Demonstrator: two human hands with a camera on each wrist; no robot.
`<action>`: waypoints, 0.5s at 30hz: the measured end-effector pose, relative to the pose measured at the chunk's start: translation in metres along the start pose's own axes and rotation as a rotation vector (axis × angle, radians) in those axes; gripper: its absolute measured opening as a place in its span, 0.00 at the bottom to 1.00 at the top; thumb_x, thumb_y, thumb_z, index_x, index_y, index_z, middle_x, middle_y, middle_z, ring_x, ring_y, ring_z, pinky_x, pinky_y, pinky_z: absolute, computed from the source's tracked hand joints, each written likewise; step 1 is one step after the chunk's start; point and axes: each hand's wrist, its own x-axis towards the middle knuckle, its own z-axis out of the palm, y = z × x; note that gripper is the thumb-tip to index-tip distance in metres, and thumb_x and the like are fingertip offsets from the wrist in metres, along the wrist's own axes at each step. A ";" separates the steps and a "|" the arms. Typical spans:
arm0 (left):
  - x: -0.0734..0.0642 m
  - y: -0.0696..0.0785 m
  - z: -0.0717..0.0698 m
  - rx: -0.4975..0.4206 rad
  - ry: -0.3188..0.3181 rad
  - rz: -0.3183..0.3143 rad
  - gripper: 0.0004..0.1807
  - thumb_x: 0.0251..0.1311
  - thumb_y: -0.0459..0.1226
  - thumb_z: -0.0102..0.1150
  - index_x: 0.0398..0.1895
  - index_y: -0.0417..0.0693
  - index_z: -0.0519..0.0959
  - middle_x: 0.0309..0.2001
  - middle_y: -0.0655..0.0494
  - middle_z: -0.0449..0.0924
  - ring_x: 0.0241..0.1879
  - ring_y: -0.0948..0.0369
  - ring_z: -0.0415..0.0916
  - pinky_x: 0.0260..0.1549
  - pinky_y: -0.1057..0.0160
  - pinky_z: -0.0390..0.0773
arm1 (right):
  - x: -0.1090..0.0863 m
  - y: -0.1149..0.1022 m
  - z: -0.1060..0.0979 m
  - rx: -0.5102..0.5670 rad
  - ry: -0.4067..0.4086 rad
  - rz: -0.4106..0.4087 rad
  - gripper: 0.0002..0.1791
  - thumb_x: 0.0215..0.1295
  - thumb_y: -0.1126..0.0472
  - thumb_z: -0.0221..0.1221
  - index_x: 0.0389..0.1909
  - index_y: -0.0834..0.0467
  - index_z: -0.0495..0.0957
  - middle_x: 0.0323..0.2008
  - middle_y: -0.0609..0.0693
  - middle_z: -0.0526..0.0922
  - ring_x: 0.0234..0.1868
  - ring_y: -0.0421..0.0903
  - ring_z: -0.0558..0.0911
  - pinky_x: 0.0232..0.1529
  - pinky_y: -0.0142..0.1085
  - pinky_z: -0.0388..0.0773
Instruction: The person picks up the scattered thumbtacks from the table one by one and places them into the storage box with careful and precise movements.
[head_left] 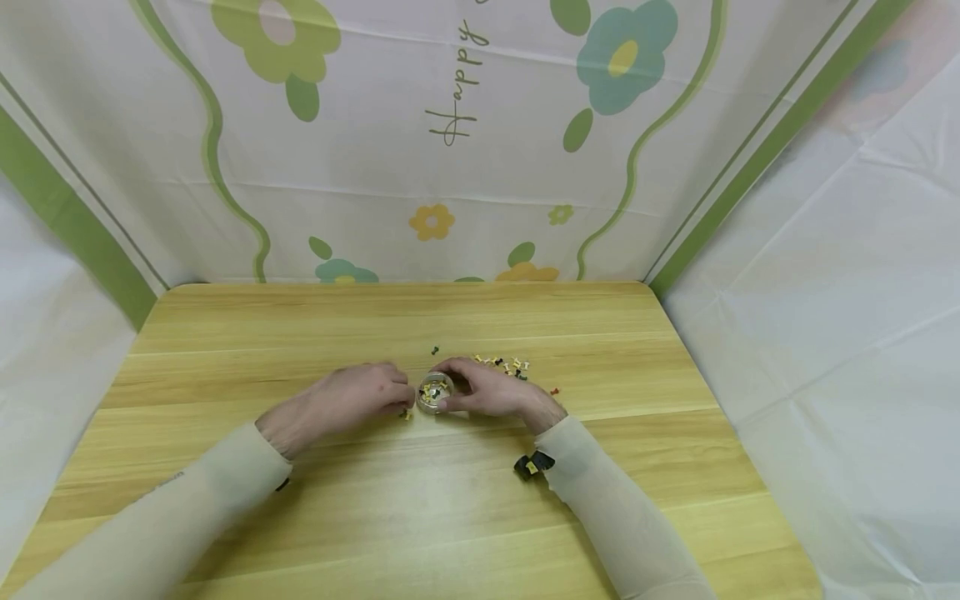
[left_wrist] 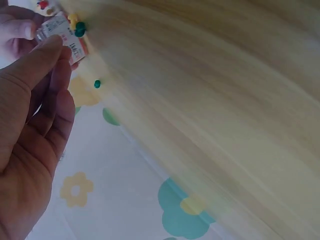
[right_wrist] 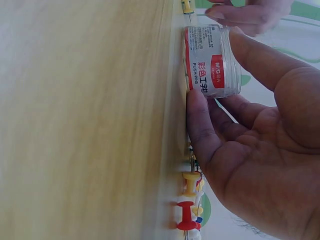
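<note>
My right hand (head_left: 487, 392) grips a small clear round jar (head_left: 435, 407) by its side, thumb and fingers curled round it. The right wrist view shows its label reading push pins (right_wrist: 205, 60) and the jar standing upright on the table. Several push pins (head_left: 433, 388) lie inside it. My left hand (head_left: 360, 396) is just left of the jar, fingers bent and thumb close to the index finger (left_wrist: 61, 52). I cannot tell whether a pin is between those fingertips. A yellow push pin (head_left: 407, 416) and a green push pin (left_wrist: 80, 29) lie beside the left hand.
Several loose push pins (head_left: 516, 364) are scattered beyond and right of my right hand. A red pin (head_left: 555, 391) lies farther right, and a dark green pin (head_left: 435, 351) beyond the jar. The wooden table (head_left: 420, 517) meets a flowered cloth (head_left: 390, 167) at the back.
</note>
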 end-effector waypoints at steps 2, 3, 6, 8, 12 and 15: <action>0.000 0.000 0.000 0.004 -0.010 0.005 0.07 0.73 0.31 0.79 0.42 0.53 0.91 0.40 0.64 0.88 0.43 0.65 0.81 0.44 0.63 0.87 | 0.000 0.000 0.000 -0.005 0.002 0.004 0.37 0.86 0.51 0.71 0.87 0.58 0.71 0.82 0.58 0.78 0.84 0.57 0.77 0.90 0.56 0.72; 0.000 -0.001 0.001 0.007 -0.017 0.007 0.07 0.73 0.31 0.79 0.42 0.54 0.91 0.41 0.64 0.89 0.43 0.65 0.82 0.45 0.63 0.87 | 0.000 0.000 0.000 -0.003 0.001 0.004 0.38 0.86 0.51 0.71 0.87 0.58 0.71 0.82 0.58 0.78 0.84 0.57 0.77 0.90 0.56 0.72; 0.001 -0.001 0.002 0.013 -0.039 0.005 0.06 0.72 0.33 0.79 0.44 0.54 0.92 0.43 0.63 0.91 0.46 0.64 0.84 0.48 0.62 0.89 | 0.000 0.000 -0.001 0.009 -0.004 0.007 0.38 0.86 0.51 0.71 0.88 0.58 0.70 0.82 0.58 0.78 0.83 0.56 0.77 0.89 0.56 0.74; 0.001 -0.001 0.004 0.012 -0.052 0.001 0.06 0.72 0.34 0.80 0.45 0.54 0.93 0.46 0.62 0.92 0.48 0.62 0.86 0.50 0.61 0.91 | 0.000 0.000 -0.001 0.011 -0.007 0.006 0.38 0.86 0.51 0.71 0.88 0.57 0.70 0.81 0.58 0.78 0.81 0.55 0.78 0.87 0.55 0.75; 0.003 -0.001 0.007 0.012 -0.070 -0.019 0.06 0.72 0.35 0.80 0.47 0.53 0.93 0.47 0.61 0.93 0.49 0.62 0.87 0.50 0.61 0.91 | 0.001 0.001 -0.001 -0.002 -0.006 0.004 0.37 0.87 0.49 0.70 0.87 0.56 0.71 0.80 0.57 0.79 0.77 0.52 0.80 0.84 0.54 0.77; 0.003 -0.002 0.009 0.012 -0.076 -0.029 0.06 0.72 0.35 0.80 0.46 0.53 0.92 0.47 0.60 0.92 0.48 0.62 0.86 0.49 0.61 0.91 | 0.001 0.003 -0.001 -0.011 -0.003 0.004 0.36 0.87 0.48 0.70 0.87 0.55 0.72 0.80 0.56 0.79 0.76 0.52 0.80 0.84 0.54 0.77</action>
